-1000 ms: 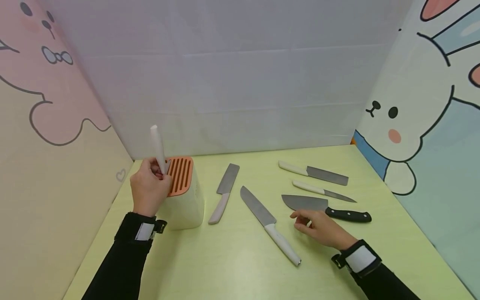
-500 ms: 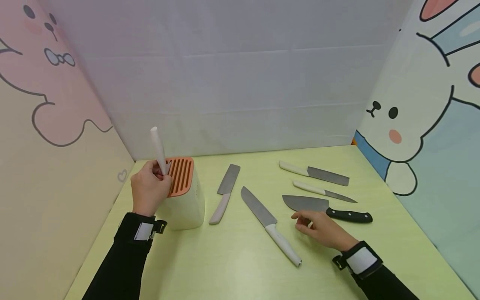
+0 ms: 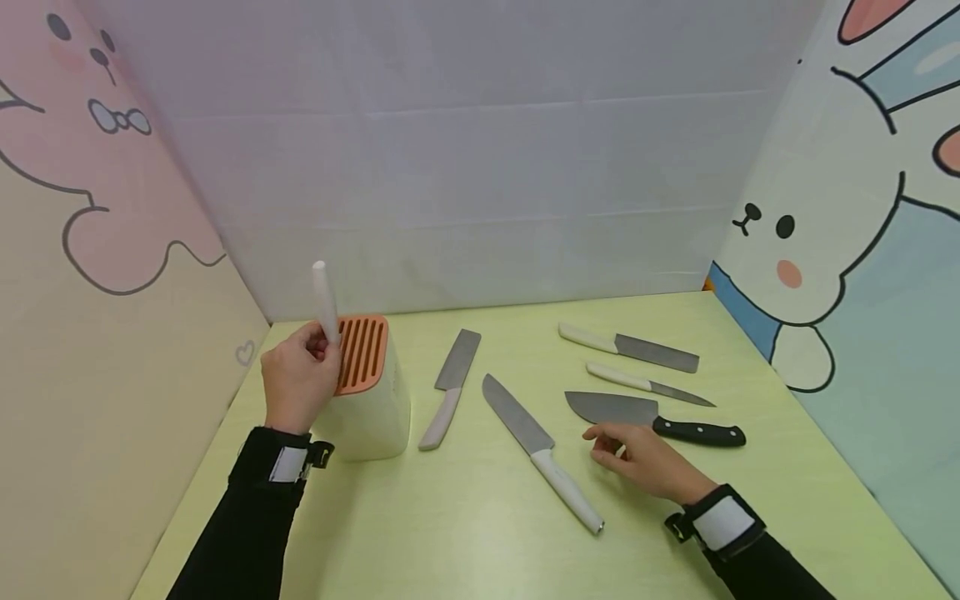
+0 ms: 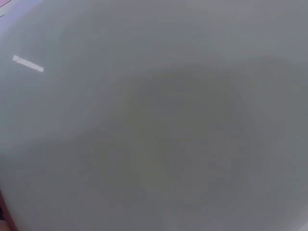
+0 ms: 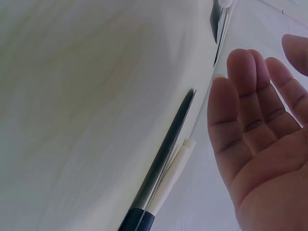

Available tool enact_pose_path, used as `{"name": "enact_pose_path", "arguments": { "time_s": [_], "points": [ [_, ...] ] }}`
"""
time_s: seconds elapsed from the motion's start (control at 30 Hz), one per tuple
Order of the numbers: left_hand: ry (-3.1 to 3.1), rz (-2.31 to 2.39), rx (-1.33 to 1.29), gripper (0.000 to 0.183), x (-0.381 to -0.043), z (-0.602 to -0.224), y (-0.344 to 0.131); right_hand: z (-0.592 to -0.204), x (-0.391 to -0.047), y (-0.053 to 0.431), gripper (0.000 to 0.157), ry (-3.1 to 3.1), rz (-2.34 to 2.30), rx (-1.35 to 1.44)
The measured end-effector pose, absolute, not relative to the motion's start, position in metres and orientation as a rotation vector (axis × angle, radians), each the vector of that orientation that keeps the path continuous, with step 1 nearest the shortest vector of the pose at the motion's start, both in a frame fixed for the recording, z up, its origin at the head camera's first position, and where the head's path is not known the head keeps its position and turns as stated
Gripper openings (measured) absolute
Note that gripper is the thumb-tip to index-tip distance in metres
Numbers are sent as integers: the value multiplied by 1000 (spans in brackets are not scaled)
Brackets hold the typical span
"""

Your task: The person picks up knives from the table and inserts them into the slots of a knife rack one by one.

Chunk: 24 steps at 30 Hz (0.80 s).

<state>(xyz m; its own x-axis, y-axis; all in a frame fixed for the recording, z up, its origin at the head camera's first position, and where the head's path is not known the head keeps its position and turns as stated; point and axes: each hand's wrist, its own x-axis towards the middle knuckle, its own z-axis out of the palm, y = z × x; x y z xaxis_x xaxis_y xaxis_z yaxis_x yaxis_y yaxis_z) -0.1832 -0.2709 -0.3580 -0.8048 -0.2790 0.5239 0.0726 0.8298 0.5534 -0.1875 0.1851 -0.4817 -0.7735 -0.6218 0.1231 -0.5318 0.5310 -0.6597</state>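
Note:
My left hand [image 3: 297, 379] pinches the white handle of a knife [image 3: 324, 296] that stands nearly upright at the left side of the knife block [image 3: 378, 425]. Fingers and handle hide the blade, so I cannot tell how deep it sits in the orange slotted top [image 3: 367, 346]. The block's pale wall [image 4: 192, 144] fills most of the left wrist view. Loosely bent and holding nothing, my right hand [image 3: 648, 458] hovers just in front of a black-handled knife [image 3: 697, 431]. In the right wrist view, that hand's palm [image 5: 274, 178] shows bare.
Between the hands lie a small cleaver [image 3: 450, 387] and a large white-handled chef's knife [image 3: 543, 454]. Another white-handled cleaver [image 3: 630, 346] and a paring knife [image 3: 648, 383] lie at the back right. Cartoon-printed walls surround the yellow-green table [image 3: 450, 542].
The knife in my left hand has tipped more upright and its handle end has shifted right and slightly down. Its blade has gone from sight. My right hand stays in place.

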Motion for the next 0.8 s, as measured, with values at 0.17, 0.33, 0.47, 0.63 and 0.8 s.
{"name": "enact_pose_path", "arguments": {
  "time_s": [0.17, 0.33, 0.47, 0.63, 0.8],
  "points": [
    [-2399, -734, 143, 16, -183, -358, -270, -483, -188, 185, 25, 2640, -1070, -997],
    [-2407, -732, 143, 19, -184, -357, -270, -484, -188, 185, 24, 2635, -1077, -996],
    [-2415, -737, 155, 22, -186, -357, -270, -485, -188, 185, 24, 2627, -1083, -993],
    [-2426, -747, 171, 20, -187, -357, -270, -485, -188, 184, 24, 2624, -1089, -989],
    [-2419, -756, 207, 20, -186, -358, -271, -485, -187, 184, 25, 2628, -1092, -995]
  ]
}}
